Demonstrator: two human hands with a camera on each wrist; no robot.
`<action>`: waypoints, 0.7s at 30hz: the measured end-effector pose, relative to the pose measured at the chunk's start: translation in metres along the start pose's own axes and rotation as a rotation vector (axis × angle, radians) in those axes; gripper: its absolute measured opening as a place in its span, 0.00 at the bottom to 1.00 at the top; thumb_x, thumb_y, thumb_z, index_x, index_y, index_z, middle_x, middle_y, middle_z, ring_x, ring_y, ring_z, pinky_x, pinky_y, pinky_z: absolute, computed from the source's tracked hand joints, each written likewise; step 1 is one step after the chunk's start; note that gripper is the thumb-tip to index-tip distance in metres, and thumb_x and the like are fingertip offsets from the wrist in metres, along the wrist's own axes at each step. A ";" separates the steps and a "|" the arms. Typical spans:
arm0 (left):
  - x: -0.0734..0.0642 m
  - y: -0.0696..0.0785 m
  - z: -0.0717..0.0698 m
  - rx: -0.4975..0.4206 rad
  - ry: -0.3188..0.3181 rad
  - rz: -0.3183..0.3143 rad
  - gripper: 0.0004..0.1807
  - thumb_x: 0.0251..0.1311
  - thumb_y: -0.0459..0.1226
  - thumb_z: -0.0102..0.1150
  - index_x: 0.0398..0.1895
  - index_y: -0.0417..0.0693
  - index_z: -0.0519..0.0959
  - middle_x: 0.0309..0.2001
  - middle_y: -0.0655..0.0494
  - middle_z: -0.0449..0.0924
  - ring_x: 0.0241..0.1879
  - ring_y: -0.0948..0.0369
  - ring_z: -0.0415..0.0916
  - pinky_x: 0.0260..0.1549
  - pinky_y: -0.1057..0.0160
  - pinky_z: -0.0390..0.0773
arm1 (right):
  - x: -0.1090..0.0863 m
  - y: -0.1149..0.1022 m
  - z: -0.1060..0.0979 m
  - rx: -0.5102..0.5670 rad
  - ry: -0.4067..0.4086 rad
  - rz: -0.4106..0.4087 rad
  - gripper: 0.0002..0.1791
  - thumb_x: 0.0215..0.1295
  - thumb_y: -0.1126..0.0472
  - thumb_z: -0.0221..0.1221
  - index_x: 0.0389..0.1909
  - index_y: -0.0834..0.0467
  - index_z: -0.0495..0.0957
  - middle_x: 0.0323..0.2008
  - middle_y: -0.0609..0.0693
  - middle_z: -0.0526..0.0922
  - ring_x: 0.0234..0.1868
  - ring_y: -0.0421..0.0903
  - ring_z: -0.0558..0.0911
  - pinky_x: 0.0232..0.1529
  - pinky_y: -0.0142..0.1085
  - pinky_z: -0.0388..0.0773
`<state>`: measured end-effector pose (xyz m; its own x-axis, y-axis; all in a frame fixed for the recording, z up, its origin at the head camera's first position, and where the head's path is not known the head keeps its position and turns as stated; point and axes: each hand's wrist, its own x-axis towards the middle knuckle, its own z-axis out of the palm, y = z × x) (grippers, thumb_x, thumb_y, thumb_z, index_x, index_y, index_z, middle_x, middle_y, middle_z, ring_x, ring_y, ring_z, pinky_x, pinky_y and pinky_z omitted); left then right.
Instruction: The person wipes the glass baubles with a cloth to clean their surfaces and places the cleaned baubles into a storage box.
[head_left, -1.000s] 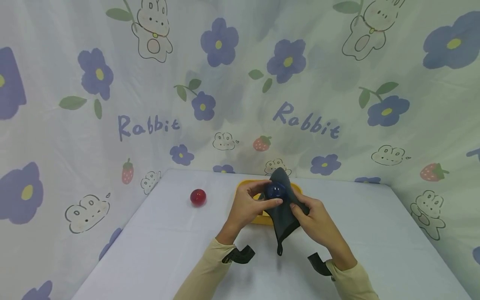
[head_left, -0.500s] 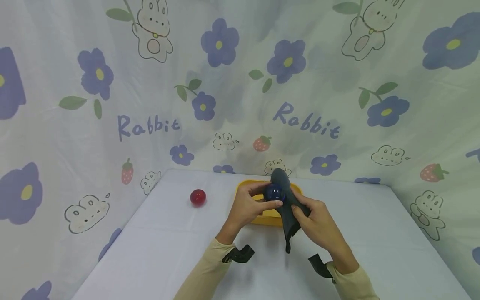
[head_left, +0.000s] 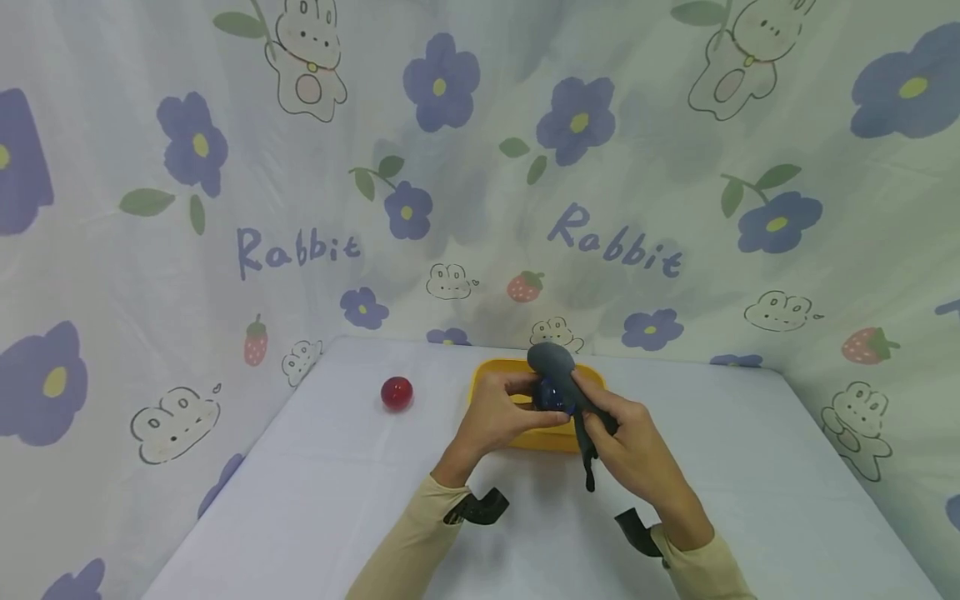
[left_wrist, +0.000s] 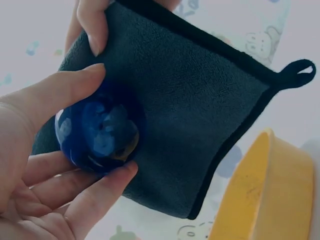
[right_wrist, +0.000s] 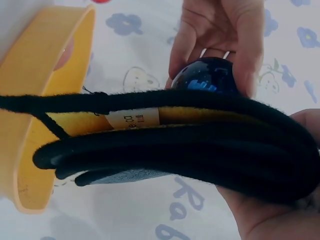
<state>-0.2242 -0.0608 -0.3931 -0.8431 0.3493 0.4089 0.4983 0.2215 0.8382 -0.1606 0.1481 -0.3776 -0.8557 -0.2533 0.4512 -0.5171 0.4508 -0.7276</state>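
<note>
A glossy dark blue ball (left_wrist: 102, 130) is held between the thumb and fingers of my left hand (head_left: 495, 412), above the yellow tray. Folded in layers, a dark grey cloth (left_wrist: 185, 100) with black edging and a corner loop lies against the ball's far side. My right hand (head_left: 633, 437) grips this cloth, pinching it between thumb and fingers. In the right wrist view the cloth's yellow inner face and a white label (right_wrist: 134, 119) show between the folds. The cloth hides part of the ball in the head view.
Below the hands stands a yellow tray (head_left: 540, 439); a pinkish round thing (right_wrist: 65, 54) shows inside it in the right wrist view. A red ball (head_left: 397, 393) sits to the left on the white table (head_left: 315, 500). A patterned curtain (head_left: 480, 167) stands behind.
The cloth's upper end has swung left and toward me over the ball, and its hanging loop has shifted right. The ball has dropped slightly and is more covered. Both hands keep their hold.
</note>
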 end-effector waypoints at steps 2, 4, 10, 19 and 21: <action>-0.001 0.001 0.001 0.011 -0.013 0.006 0.23 0.48 0.45 0.83 0.50 0.53 0.89 0.42 0.58 0.92 0.41 0.64 0.87 0.46 0.58 0.88 | 0.000 0.002 0.001 -0.019 0.005 -0.028 0.29 0.73 0.73 0.53 0.74 0.59 0.70 0.50 0.62 0.84 0.25 0.38 0.73 0.24 0.30 0.75; -0.001 0.002 0.002 0.017 -0.023 0.006 0.23 0.48 0.44 0.83 0.49 0.52 0.89 0.42 0.58 0.92 0.41 0.65 0.87 0.46 0.61 0.89 | 0.001 0.004 0.001 -0.037 0.009 -0.049 0.29 0.73 0.74 0.53 0.74 0.59 0.70 0.47 0.61 0.84 0.24 0.36 0.72 0.25 0.30 0.74; -0.003 0.005 0.003 0.036 -0.049 0.012 0.27 0.47 0.43 0.83 0.52 0.47 0.88 0.47 0.54 0.91 0.46 0.60 0.88 0.44 0.64 0.89 | 0.004 0.011 -0.001 -0.037 0.008 -0.022 0.29 0.73 0.74 0.52 0.73 0.59 0.71 0.44 0.62 0.84 0.25 0.39 0.74 0.23 0.30 0.74; -0.004 0.009 0.002 0.016 -0.042 0.042 0.32 0.46 0.41 0.84 0.57 0.41 0.86 0.51 0.46 0.90 0.44 0.54 0.88 0.38 0.64 0.90 | 0.007 0.020 -0.006 0.075 -0.039 0.048 0.27 0.74 0.72 0.49 0.73 0.63 0.70 0.61 0.69 0.82 0.37 0.43 0.86 0.31 0.31 0.82; -0.003 0.010 0.001 0.007 -0.042 0.047 0.31 0.47 0.40 0.83 0.57 0.41 0.86 0.50 0.46 0.90 0.45 0.53 0.88 0.39 0.67 0.89 | 0.008 0.021 -0.007 0.100 -0.049 0.056 0.26 0.75 0.71 0.49 0.73 0.64 0.70 0.62 0.69 0.81 0.41 0.43 0.89 0.36 0.30 0.85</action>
<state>-0.2163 -0.0584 -0.3865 -0.8096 0.3977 0.4317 0.5385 0.2108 0.8158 -0.1777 0.1616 -0.3857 -0.8821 -0.2726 0.3841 -0.4654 0.3781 -0.8003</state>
